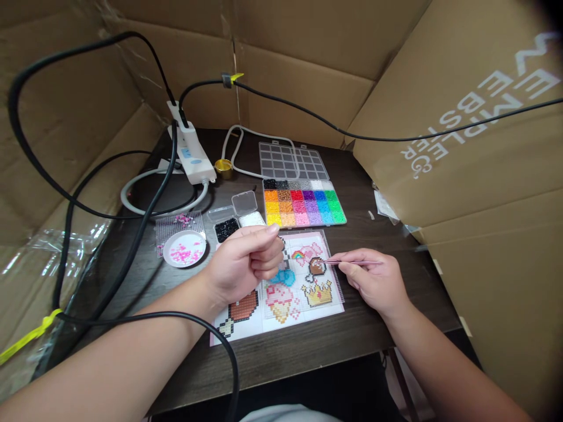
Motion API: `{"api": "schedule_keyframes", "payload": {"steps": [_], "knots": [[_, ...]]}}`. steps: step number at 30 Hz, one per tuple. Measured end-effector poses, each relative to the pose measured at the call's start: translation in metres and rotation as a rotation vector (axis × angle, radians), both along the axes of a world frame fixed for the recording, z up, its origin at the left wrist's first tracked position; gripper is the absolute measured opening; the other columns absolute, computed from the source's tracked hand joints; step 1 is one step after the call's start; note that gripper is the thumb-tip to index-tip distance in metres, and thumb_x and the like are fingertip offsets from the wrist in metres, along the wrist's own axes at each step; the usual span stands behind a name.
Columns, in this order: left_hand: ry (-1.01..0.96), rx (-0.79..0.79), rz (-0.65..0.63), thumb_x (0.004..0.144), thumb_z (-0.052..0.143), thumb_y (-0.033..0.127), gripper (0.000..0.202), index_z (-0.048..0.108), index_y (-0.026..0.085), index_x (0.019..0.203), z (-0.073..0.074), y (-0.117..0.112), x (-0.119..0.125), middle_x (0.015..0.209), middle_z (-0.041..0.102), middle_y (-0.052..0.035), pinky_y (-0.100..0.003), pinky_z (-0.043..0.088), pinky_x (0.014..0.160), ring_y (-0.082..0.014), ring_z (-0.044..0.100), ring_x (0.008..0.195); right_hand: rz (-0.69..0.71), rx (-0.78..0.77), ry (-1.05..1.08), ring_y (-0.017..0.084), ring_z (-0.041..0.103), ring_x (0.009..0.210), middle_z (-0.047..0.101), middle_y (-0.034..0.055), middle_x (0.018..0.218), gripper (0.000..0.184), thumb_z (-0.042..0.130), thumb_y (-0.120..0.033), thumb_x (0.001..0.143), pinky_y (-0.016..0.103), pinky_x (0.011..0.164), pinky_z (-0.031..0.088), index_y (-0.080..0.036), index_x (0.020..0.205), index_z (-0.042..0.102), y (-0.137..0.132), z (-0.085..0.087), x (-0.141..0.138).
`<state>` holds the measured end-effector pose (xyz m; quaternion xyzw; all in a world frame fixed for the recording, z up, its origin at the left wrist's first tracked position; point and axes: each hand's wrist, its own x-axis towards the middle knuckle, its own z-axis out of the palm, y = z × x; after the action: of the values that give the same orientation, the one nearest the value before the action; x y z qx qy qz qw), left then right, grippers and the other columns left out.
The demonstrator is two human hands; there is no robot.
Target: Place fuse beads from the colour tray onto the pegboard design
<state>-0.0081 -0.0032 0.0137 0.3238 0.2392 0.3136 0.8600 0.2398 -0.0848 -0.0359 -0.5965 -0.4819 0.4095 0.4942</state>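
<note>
My right hand point(373, 280) pinches pink metallic tweezers point(356, 262), their tip at the brown bead figure point(317, 266) on the pattern sheet. My left hand point(246, 258) is curled into a fist above the sheet's left part, thumb on top; whatever its fingers may hold is hidden. The pattern sheet point(248, 329) shows pixel pictures: a rainbow with pink clouds, a gold crown point(317, 294), an ice cream point(280, 302) and a blue shape point(285, 277). A clear pegboard seems to lie over it. Part of the sheet is covered by my left hand.
An opened bead box point(303, 202) holds many colours behind the sheet. Small boxes of black beads point(226, 229) and white beads point(252, 219) stand nearby. A white dish point(185, 264) holds pink beads. A power strip point(193, 155), black cables point(149, 214) and cardboard walls point(303, 64) surround the table.
</note>
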Motion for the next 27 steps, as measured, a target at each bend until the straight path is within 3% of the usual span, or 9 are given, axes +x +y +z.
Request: {"api": "schedule_keyframes", "payload": {"steps": [4, 8, 12, 15, 17, 19, 22, 27], "knots": [[-0.018, 0.001, -0.003, 0.081, 0.067, 0.033, 0.052, 0.026, 0.019, 0.052, -0.001, 0.000, 0.000, 0.051, 0.019, 0.0067, -0.020, 0.017, 0.043, -0.0054, 0.018, 0.045, -0.004, -0.011, 0.118, 0.007, 0.042, 0.041, 0.079, 0.0116, 0.086, 0.013, 0.079, -0.030, 0.077, 0.024, 0.036, 0.032, -0.019, 0.083, 0.077, 0.000, -0.004, 0.003], [-0.037, 0.004, -0.007, 0.082, 0.066, 0.034, 0.053, 0.025, 0.019, 0.053, -0.004, -0.001, -0.001, 0.051, 0.017, 0.0074, -0.020, 0.015, 0.043, -0.0049, 0.017, 0.045, -0.014, 0.009, 0.192, 0.005, 0.041, 0.038, 0.079, 0.0127, 0.089, 0.013, 0.078, -0.030, 0.077, 0.023, 0.035, 0.030, -0.018, 0.083, 0.076, 0.011, 0.012, 0.000], [-0.053, 0.015, -0.011, 0.083, 0.065, 0.035, 0.054, 0.024, 0.019, 0.053, -0.006, -0.001, -0.003, 0.050, 0.018, 0.0076, -0.021, 0.015, 0.043, -0.0047, 0.017, 0.044, -0.010, 0.092, 0.127, 0.005, 0.042, 0.036, 0.078, 0.0100, 0.084, 0.018, 0.077, -0.033, 0.077, 0.023, 0.033, 0.033, -0.018, 0.086, 0.076, 0.047, 0.040, -0.016], [-0.093, -0.015, 0.012, 0.085, 0.065, 0.040, 0.057, 0.022, 0.019, 0.053, -0.005, -0.002, -0.004, 0.049, 0.017, 0.0076, -0.020, 0.015, 0.042, -0.0053, 0.016, 0.043, -0.097, 0.213, 0.075, 0.006, 0.046, 0.039, 0.076, 0.0071, 0.079, 0.022, 0.078, -0.035, 0.075, 0.022, 0.033, 0.037, -0.017, 0.086, 0.074, 0.085, 0.051, -0.035], [-0.116, -0.050, 0.031, 0.086, 0.062, 0.045, 0.059, 0.021, 0.019, 0.053, -0.004, -0.002, -0.005, 0.050, 0.016, 0.0075, -0.020, 0.014, 0.042, -0.0056, 0.014, 0.044, -0.137, 0.190, 0.099, 0.008, 0.046, 0.038, 0.067, 0.0017, 0.059, 0.025, 0.079, -0.036, 0.072, 0.022, 0.034, 0.040, -0.016, 0.084, 0.072, 0.108, 0.049, -0.047], [-0.129, -0.081, 0.037, 0.087, 0.061, 0.048, 0.060, 0.020, 0.019, 0.053, -0.004, -0.001, -0.006, 0.050, 0.016, 0.0072, -0.021, 0.013, 0.042, -0.0059, 0.013, 0.044, -0.192, 0.152, 0.089, 0.009, 0.048, 0.038, 0.063, -0.0007, 0.053, 0.030, 0.080, -0.037, 0.069, 0.023, 0.036, 0.042, -0.014, 0.086, 0.071, 0.124, 0.042, -0.057], [-0.142, -0.110, 0.032, 0.087, 0.060, 0.049, 0.061, 0.020, 0.018, 0.053, -0.004, 0.000, -0.006, 0.049, 0.017, 0.0068, -0.022, 0.012, 0.043, -0.0061, 0.013, 0.044, -0.219, 0.124, 0.050, 0.010, 0.050, 0.039, 0.066, 0.0018, 0.059, 0.034, 0.079, -0.040, 0.068, 0.024, 0.036, 0.043, -0.014, 0.089, 0.074, 0.134, 0.029, -0.066], [-0.153, -0.118, 0.016, 0.088, 0.060, 0.048, 0.060, 0.020, 0.018, 0.053, -0.007, 0.000, -0.006, 0.050, 0.017, 0.0066, -0.022, 0.011, 0.043, -0.0062, 0.014, 0.044, -0.145, 0.146, -0.027, 0.015, 0.061, 0.050, 0.073, 0.0073, 0.071, 0.025, 0.073, -0.038, 0.075, 0.028, 0.046, 0.052, -0.016, 0.086, 0.077, 0.131, 0.018, -0.071]]}}
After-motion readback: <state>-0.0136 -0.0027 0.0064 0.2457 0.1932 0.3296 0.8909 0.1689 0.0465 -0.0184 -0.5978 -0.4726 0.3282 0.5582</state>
